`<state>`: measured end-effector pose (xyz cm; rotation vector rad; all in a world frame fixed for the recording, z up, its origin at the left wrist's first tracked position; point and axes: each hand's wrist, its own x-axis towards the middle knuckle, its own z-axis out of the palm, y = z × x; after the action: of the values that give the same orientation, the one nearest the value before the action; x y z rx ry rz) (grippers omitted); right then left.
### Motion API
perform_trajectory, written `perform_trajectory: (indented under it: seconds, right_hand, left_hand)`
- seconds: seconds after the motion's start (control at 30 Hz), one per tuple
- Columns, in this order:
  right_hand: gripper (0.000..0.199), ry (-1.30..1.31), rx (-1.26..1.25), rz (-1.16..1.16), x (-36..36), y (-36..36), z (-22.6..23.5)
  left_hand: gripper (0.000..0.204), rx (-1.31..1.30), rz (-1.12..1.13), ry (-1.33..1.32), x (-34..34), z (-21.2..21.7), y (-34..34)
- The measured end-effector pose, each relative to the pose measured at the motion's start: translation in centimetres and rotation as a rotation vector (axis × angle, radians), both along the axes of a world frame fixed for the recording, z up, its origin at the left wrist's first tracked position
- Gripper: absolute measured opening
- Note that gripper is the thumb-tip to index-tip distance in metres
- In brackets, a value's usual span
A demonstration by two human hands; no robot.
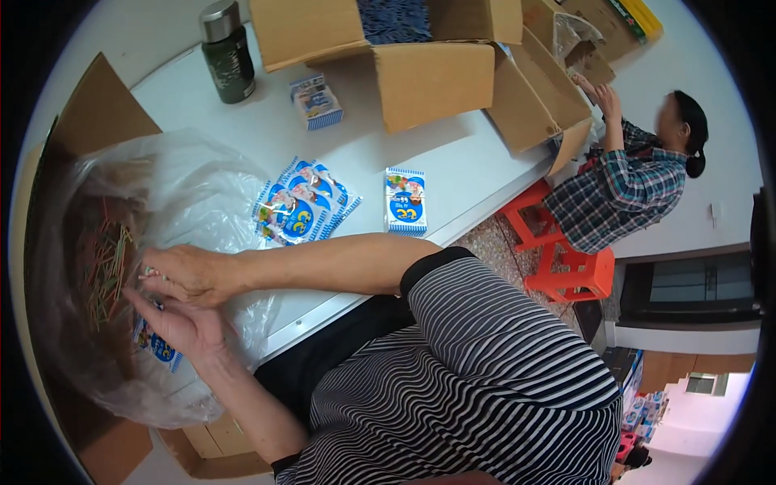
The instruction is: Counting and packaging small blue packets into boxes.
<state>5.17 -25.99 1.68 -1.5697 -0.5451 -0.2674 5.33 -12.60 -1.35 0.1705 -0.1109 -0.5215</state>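
Note:
My left hand point(190, 330) is at the mouth of a plastic-lined cardboard box, with a blue and white packet point(162, 349) held partly hidden under its fingers. Just above it, my right hand point(190, 275) is closed, pinching the pale ends of a few thin sticks point(149, 276). Inside the box lies a loose heap of thin pink, green and yellow sticks point(109, 271). A clear plastic bag point(202, 194) lines the box and spills onto the table. Several flat blue and white packets point(299, 206) overlap on the table beyond my right forearm.
Another single packet point(406, 200) lies on the white table point(347, 153). Further back are a small packet stack point(317, 103), a dark green thermos point(226, 52) and an open carton point(432, 85) of blue items. A person point(638, 174) in plaid works by red stools point(574, 271).

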Motion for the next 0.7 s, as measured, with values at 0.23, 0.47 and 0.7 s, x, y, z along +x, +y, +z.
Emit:
perform_trajectory:
  seconds: [0.23,0.47,0.7]
  right_hand:
    - [0.027,-0.095,-0.256,-0.236,-0.3,0.7,-4.5]
    - [0.021,-0.198,-0.332,-0.194,-0.5,-0.5,-3.8]
    - [0.017,-0.262,-0.106,-0.431,-0.4,-2.6,-1.4]
  left_hand:
    - [0.052,0.202,0.036,0.24,-0.8,0.1,-1.8]
    - [0.056,-0.013,-0.031,0.116,0.3,-2.1,1.2]
    - [0.06,1.881,0.7,-0.338,-3.4,2.8,5.6]
